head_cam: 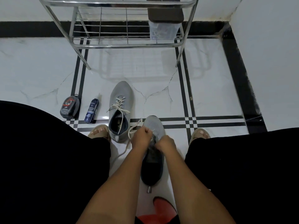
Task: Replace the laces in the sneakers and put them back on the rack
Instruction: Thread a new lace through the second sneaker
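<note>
Two grey sneakers lie on the tiled floor. The left sneaker point(121, 109) has a white lace threaded through its eyelets, ends loose. Between my knees lies the right sneaker point(153, 126), toe pointing away. My left hand point(141, 137) is closed on a white lace point(131, 129) at this shoe's eyelets, and the lace trails down to the floor on the left. My right hand point(165, 143) is closed over the shoe's tongue area; its hold is partly hidden. The metal shoe rack point(126, 44) stands ahead.
A black shoe-polish tin point(69, 107) and a dark spray bottle point(91, 110) stand on the floor to the left. A clear box with a dark lid point(164, 25) sits on the rack's lower shelf. A white wall corner rises on the right. A red stool edge point(160, 210) shows below.
</note>
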Action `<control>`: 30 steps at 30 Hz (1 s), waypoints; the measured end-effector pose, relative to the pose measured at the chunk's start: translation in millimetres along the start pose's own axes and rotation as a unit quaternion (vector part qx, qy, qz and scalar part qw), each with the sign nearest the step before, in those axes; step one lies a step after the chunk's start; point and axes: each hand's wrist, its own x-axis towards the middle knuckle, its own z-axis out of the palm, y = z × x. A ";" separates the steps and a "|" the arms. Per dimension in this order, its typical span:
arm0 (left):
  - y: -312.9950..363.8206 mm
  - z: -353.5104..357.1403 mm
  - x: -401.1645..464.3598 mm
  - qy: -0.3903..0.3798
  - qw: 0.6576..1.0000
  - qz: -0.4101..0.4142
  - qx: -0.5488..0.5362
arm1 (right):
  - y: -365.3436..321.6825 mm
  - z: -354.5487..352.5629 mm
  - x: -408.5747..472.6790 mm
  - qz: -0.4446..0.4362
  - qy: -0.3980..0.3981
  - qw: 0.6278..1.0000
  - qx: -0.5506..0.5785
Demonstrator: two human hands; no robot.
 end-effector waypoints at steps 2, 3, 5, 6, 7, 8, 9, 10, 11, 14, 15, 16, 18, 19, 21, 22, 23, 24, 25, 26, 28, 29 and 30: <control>0.4 6.3 -1.4 -0.005 0.999 0.011 0.048 | 1.4 10.2 3.1 -0.009 0.024 1.000 0.002; 0.5 8.0 -2.2 -0.004 0.997 0.021 0.071 | 1.2 11.5 5.3 -0.012 0.039 0.999 0.006; -0.4 12.8 -1.8 0.010 0.992 0.031 0.119 | 3.2 10.1 12.6 -0.007 0.049 0.998 0.027; -2.5 15.0 -1.9 0.023 0.990 0.037 0.134 | 4.8 8.2 15.0 0.001 0.042 0.998 0.047; -4.9 18.1 -0.9 0.034 0.989 0.045 0.140 | 7.4 5.8 18.5 0.007 0.033 0.997 0.067; -7.4 20.7 0.2 0.044 0.987 0.052 0.143 | 9.5 3.5 20.8 0.011 0.023 0.996 0.084; -9.6 23.6 1.5 0.053 0.987 0.056 0.143 | 11.4 2.1 24.0 0.015 0.014 0.995 0.095; -11.4 25.4 2.1 0.060 0.986 0.058 0.147 | 12.4 0.6 25.6 0.017 0.009 0.994 0.103; -12.6 27.7 2.6 0.063 0.984 0.057 0.154 | 13.8 0.4 28.2 0.021 0.007 0.993 0.112; -11.1 30.3 0.6 0.082 0.979 0.046 0.178 | 15.4 2.2 32.9 0.031 0.003 0.990 0.140; -10.3 30.8 -0.5 0.082 0.978 0.045 0.189 | 16.0 2.9 34.2 0.032 0.003 0.989 0.148; -10.2 32.1 -1.3 0.079 0.975 0.046 0.202 | 16.4 3.5 35.3 0.035 0.002 0.987 0.155; -11.6 35.0 -2.7 0.080 0.973 0.044 0.211 | 17.6 3.6 36.8 0.035 -0.004 0.986 0.163; -11.6 35.7 -2.7 0.085 0.974 0.040 0.204 | 18.1 3.8 37.8 0.033 -0.005 0.986 0.165; -11.5 37.9 -2.5 0.092 0.979 0.025 0.180 | 19.7 4.1 38.9 0.027 -0.010 0.985 0.169; -10.6 39.1 -2.8 0.094 0.982 0.010 0.162 | 20.5 4.8 39.9 0.025 -0.012 0.985 0.173; -9.0 40.5 -3.4 0.095 0.986 -0.009 0.139 | 21.6 5.1 40.5 0.024 -0.014 0.984 0.178; -7.1 42.1 -4.0 0.096 0.988 -0.030 0.114 | 22.2 5.0 40.7 0.024 -0.016 0.983 0.182; -5.4 43.8 -4.3 0.097 0.990 -0.048 0.093 | 23.0 4.7 41.0 0.021 -0.016 0.983 0.183; -4.5 45.0 -4.3 0.097 0.990 -0.058 0.083 | 23.5 4.3 41.1 0.018 -0.015 0.983 0.181; -4.7 45.7 -3.9 0.092 0.989 -0.051 0.100 | 24.4 3.2 41.0 0.012 -0.013 0.985 0.174; -5.9 45.5 -3.2 0.091 0.988 -0.034 0.121 | 24.8 3.0 41.3 0.007 -0.010 0.985 0.170; -7.7 45.5 -2.4 0.093 0.984 -0.011 0.148 | 25.1 3.0 41.6 0.003 -0.009 0.986 0.165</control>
